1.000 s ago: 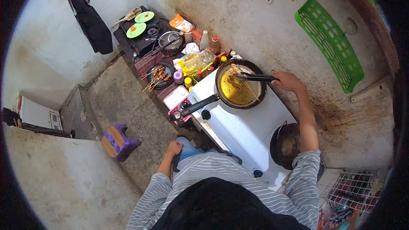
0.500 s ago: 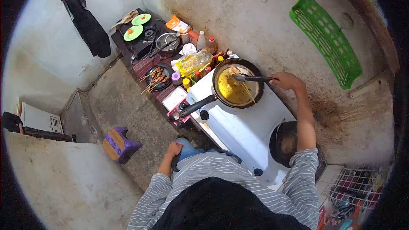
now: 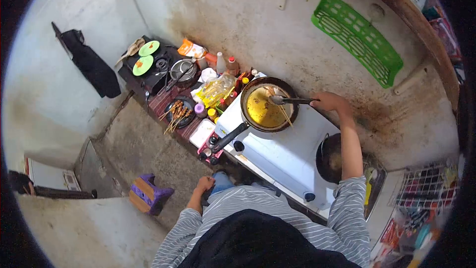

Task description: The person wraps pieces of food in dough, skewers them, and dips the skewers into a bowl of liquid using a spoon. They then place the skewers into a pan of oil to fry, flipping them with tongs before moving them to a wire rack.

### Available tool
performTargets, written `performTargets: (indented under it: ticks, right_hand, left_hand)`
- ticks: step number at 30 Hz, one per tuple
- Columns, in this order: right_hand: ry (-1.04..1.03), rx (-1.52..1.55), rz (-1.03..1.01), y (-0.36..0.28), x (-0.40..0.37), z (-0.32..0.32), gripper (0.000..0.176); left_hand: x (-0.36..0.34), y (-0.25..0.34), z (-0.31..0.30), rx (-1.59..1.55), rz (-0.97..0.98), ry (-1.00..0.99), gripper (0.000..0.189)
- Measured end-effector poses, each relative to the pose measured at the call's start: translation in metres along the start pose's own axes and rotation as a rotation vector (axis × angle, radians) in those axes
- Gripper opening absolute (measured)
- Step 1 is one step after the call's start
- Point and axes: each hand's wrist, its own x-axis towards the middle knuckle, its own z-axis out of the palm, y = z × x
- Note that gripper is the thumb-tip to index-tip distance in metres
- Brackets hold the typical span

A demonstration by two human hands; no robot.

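Observation:
My right hand is closed around the handle of dark tongs. The tongs' tips reach over the right part of a frying pan, touching or close to skewered meat at the pan's far side. The thin sticks of the skewers slant toward the near rim. Yellow oil covers the pan's bottom. The pan stands on a white gas stove, its black handle pointing to the near left. Down by my thigh, my left hand is curled, with nothing visible in it.
Left of the stove, a dark plate bears several meat skewers. Bottles, jars and a yellow plastic packet crowd beside the pan. A dark pot occupies the stove's right side. A purple stool stands on the floor.
The camera view has shifted, so the stove and shelf items sit further left. My right hand keeps the tongs at the skewers in the pan; my left hand stays by my thigh.

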Motion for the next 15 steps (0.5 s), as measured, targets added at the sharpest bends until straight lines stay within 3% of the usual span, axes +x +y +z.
performTargets:
  ticks: [3, 5, 8, 10, 15]
  right_hand:
    - [-0.035, -0.018, 0.105, -0.021, -0.023, -0.005, 0.033]
    - [-0.029, -0.017, 0.12, -0.025, -0.035, -0.002, 0.033]
    - [0.148, -0.02, 0.112, -0.028, -0.047, 0.007, 0.033]
    - [-0.069, -0.017, 0.255, -0.044, -0.048, 0.005, 0.033]
    - [-0.051, 0.086, 0.31, -0.064, -0.061, 0.016, 0.033]
  left_hand:
    - [0.008, -0.003, -0.019, 0.04, 0.04, -0.102, 0.034]
    - [0.017, -0.009, -0.026, 0.288, 0.079, -0.059, 0.038]
    - [0.018, -0.001, -0.046, 0.321, 0.084, -0.142, 0.042]
    - [0.016, 0.01, -0.057, 0.349, 0.07, -0.206, 0.041]
    - [0.032, 0.003, -0.066, 0.442, 0.128, -0.267, 0.041]
